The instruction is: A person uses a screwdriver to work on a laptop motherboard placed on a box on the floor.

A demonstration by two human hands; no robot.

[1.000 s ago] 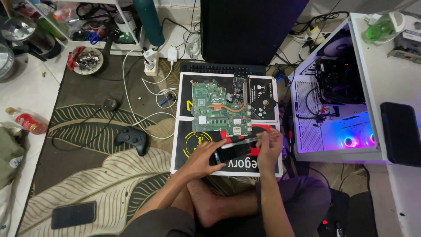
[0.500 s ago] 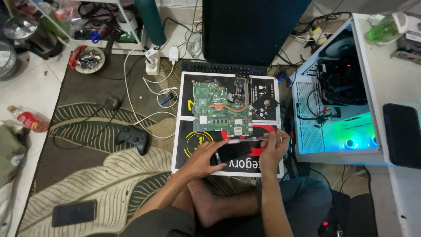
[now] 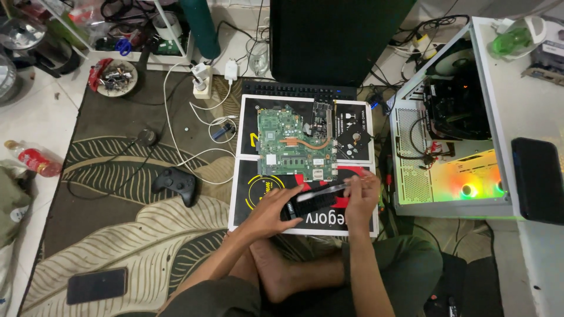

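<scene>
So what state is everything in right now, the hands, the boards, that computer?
Left hand: pressed on a small black part, holding it down.
Right hand: pinching a thin silver tool over that part.
Green board: bare, flat on the mat.
PC case: side open, lights glowing.
Controller: idle on the rug.
Phone: screen dark.
Bottle: lying on its side.

Person: bare forearms, no sleeves visible. Left hand (image 3: pixel 271 210) and right hand (image 3: pixel 359 196) bare, no gloves or rings visible. Dark olive-green shorts (image 3: pixel 405 273). Bare foot (image 3: pixel 276 276), no sock.
</scene>
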